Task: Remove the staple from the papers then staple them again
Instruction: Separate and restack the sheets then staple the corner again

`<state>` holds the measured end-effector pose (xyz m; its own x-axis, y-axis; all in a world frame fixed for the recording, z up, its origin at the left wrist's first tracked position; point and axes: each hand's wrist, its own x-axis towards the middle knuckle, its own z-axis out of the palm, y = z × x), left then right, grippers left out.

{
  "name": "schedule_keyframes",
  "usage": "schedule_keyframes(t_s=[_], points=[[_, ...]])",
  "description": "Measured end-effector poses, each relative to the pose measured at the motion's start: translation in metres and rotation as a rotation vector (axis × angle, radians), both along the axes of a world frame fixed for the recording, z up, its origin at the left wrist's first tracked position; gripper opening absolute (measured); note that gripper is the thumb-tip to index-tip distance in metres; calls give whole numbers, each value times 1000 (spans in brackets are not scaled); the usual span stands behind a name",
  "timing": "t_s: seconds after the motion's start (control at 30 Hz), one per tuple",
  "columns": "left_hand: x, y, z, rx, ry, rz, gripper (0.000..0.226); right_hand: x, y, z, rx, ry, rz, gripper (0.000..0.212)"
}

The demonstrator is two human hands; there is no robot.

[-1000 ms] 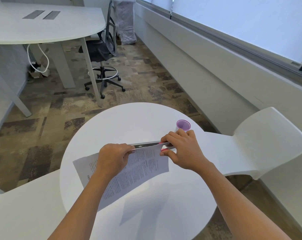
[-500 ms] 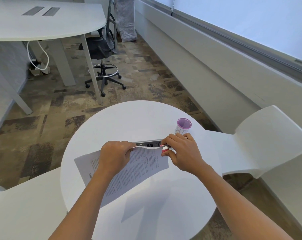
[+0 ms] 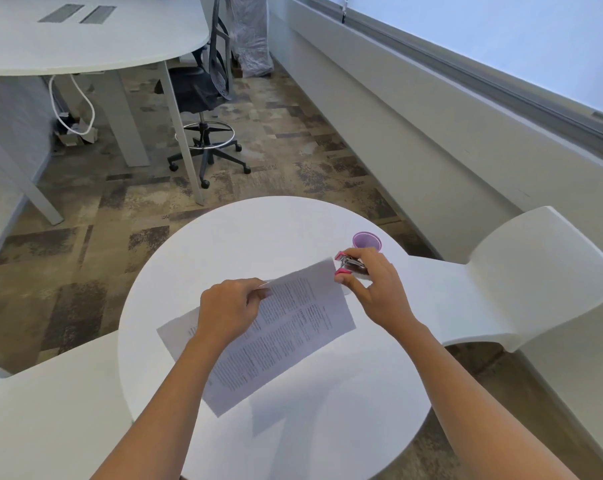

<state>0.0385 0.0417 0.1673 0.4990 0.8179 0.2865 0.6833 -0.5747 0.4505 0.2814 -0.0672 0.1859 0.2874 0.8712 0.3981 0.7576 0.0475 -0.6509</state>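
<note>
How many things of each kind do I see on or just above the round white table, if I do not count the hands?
papers, one set: 1
staple remover, pink: 1
cup, purple: 1
Total: 3

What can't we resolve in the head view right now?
- Staple: too small to see on the papers; in or out, cannot tell.
- Staple remover: mostly covered by fingers of the right hand.
- Purple cup: base hidden behind that hand; contents unclear.
- Sheet count: edges too thin; the left hand covers part of the top edge.
- Printed text: too small to read.
</note>
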Motion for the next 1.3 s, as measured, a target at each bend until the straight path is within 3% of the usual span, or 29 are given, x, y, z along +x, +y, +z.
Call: schedule_keyframes(t_s=[0.23, 0.33, 0.57, 0.8, 1.1, 1.3], points=[[3, 2, -11, -472, -258, 47, 16, 2, 2, -16, -27, 311, -53, 33], [5, 4, -15, -558, -341, 70, 26, 2, 3, -18, -40, 354, -55, 28], [8, 2, -26, -653, -428, 102, 21, 8, 10, -28, -17, 391, -104, 21], [15, 1, -53, -666, -387, 257, 27, 16, 15, -48, -9, 489, -289, 28], [33, -3, -114, -784, -337, 419, 33, 24, 2, -113, -243, 621, -347, 34], [42, -15, -167, -875, -226, 451, 17, 16, -14, -144, -347, 621, -313, 33]])
